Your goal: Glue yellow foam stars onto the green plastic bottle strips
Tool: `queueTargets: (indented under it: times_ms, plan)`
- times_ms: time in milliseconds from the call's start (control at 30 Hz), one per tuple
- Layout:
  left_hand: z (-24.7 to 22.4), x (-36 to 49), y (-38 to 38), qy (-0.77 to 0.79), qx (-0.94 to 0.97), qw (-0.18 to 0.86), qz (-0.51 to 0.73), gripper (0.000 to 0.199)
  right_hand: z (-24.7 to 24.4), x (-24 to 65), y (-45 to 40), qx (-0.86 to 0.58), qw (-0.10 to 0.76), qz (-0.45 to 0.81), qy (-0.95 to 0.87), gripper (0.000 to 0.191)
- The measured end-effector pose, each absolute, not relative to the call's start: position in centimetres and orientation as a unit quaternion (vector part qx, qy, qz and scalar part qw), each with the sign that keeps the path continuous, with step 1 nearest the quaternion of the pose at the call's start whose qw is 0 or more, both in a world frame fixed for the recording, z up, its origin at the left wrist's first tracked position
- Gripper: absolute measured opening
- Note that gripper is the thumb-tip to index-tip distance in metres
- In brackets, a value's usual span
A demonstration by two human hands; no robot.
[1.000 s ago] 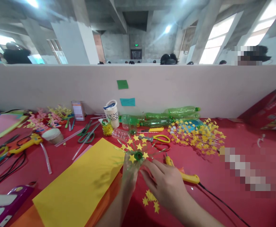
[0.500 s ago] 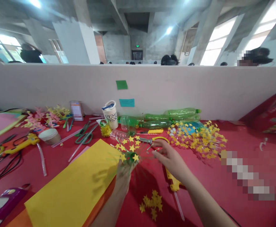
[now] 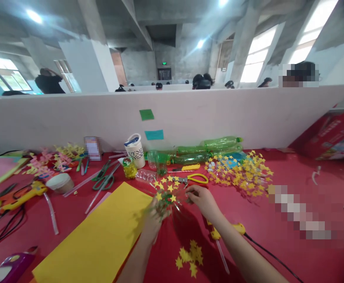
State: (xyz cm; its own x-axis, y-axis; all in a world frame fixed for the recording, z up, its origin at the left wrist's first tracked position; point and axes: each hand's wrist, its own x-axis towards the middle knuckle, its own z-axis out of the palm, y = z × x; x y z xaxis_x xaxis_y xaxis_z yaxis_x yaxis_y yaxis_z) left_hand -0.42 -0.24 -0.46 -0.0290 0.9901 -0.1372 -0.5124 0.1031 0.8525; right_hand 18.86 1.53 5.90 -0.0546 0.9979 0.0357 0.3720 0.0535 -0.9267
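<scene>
Bare hands, two: the left hand (image 3: 155,218) has its fingers closed about one star-tipped green bottle piece (image 3: 169,199), held up over the table just right of the yellow sheet's edge; the right hand (image 3: 201,198) is beside that piece's clear strips, fingertips drawn close together, though whether a strip is pinched between them cannot be told. Yellow stars on the piece, about nine. Loose yellow stars (image 3: 189,254), one overlapping pile on the red tabletop (image 3: 166,261) below the hands, number not countable. Yellow glue guns, two: the right-hand glue gun (image 3: 215,234), one glue stick (image 3: 222,257) at its rear, partly hidden by the right forearm; the left-hand glue gun (image 3: 33,192) at far left. Yellow-handled scissors (image 3: 199,179), one pair, behind the right hand; green-handled scissors (image 3: 103,182), one pair at least. Yellow utility knife (image 3: 191,168), one. White cup (image 3: 135,153), one, upright. Green plastic bottles (image 3: 222,143), at least three, lying along the white partition (image 3: 71,122). Yellow sheet (image 3: 98,236), one uppermost, left of the left hand. Paper notes on the partition, two: one green note (image 3: 146,114), one blue note (image 3: 154,135). Star sprays (image 3: 250,173), one dense cluster at right, stars too many to count.
</scene>
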Motion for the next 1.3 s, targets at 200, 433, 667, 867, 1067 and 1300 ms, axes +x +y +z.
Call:
queueTargets:
  times_ms: [200,433,667,867,1067,1300]
  plan:
    - [2.7,-2.4,0.3,0.439,0.343,0.672,0.488,0.099,4.5,19.3,2.0,-0.599,0.362,0.343,-0.626,0.019]
    - [4.9,-4.2,0.1,0.531,0.455,0.570,0.431,0.082,5.2,19.5,1.2,-0.628,0.315,0.241,-0.669,0.015]
    - [8.3,-4.9,-1.4,0.593,0.578,0.283,0.484,0.049,7.7,20.0,-0.6,-0.655,0.307,0.110,-0.682,0.029]
    - [10.7,-3.3,-5.5,0.490,0.673,0.414,0.368,0.027,8.6,20.8,-4.8,-0.609,0.245,0.082,-0.750,0.026]
    - [8.2,-0.7,-8.1,0.461,0.802,0.356,0.130,0.022,6.2,19.3,-9.3,-0.525,0.142,0.110,-0.832,0.007]
    - [5.6,0.3,-8.0,0.495,0.834,0.231,0.082,0.006,4.4,17.4,-10.0,-0.535,0.111,0.109,-0.830,0.007]
